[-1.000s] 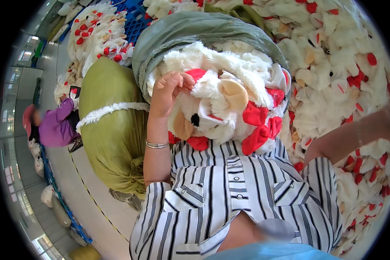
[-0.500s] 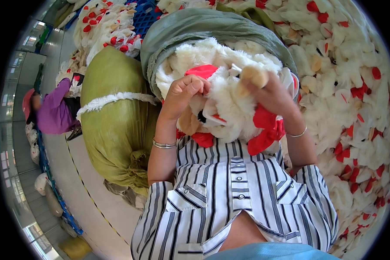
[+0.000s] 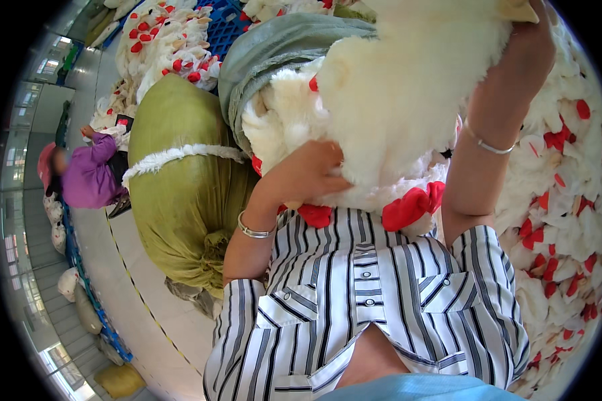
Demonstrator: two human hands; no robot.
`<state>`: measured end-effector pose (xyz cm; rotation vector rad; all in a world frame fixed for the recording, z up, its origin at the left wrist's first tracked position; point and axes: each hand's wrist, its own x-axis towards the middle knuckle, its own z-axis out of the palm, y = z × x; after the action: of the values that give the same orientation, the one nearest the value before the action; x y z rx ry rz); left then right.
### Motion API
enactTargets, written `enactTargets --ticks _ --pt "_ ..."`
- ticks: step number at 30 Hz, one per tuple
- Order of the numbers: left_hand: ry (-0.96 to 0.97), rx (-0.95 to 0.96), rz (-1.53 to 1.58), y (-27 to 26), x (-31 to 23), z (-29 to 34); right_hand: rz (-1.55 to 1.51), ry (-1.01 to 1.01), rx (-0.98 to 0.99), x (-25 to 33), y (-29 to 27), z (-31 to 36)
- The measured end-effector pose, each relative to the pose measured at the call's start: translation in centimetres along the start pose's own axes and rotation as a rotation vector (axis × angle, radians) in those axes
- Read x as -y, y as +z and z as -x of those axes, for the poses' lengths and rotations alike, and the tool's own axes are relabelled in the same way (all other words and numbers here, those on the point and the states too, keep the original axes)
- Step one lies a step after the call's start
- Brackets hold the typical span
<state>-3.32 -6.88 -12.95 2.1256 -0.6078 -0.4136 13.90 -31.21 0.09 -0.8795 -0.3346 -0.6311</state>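
Observation:
A cream-white, flat, unstuffed plush toy skin [image 3: 408,93] hangs raised in front of me. High at the right, my right hand [image 3: 534,43] is closed on its upper corner, by a tan piece [image 3: 517,9]. Lower down, my left hand [image 3: 312,170] rests against the left side of the plush, its slightly blurred fingers apart. Beneath both hands lies a heap of similar white plush skins [image 3: 284,107] in a grey-green cloth sack [image 3: 274,43]. Red fabric pieces [image 3: 411,207] stick out along the near edge, by my striped shirt.
A stuffed olive-green sack [image 3: 177,160], tied round with a white fluffy strip [image 3: 180,157], stands at my left. Many plush skins with red parts [image 3: 548,267] are piled at the right. At far left sits a person in purple [image 3: 93,174]; a blue plastic crate [image 3: 222,30] is behind the sacks.
My right hand has risen to the upper right, lifting the plush skin off the heap and spreading it out. My left hand has moved down and slightly right, its fingers no longer pinched.

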Motion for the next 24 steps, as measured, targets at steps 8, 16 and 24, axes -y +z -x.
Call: enactTargets --ticks 8,16,24 --pt "0.091 0.042 0.295 0.9 -1.4 1.2 -0.055 0.15 0.047 0.2 -1.7 -4.5" --pt "0.21 -0.242 0.87 -1.3 1.9 -1.8 -0.131 0.341 0.014 -1.1 1.5 0.2" --pt "0.545 -0.359 1.088 -8.2 0.5 -3.9 -0.105 0.648 0.156 -3.3 0.4 2.7"
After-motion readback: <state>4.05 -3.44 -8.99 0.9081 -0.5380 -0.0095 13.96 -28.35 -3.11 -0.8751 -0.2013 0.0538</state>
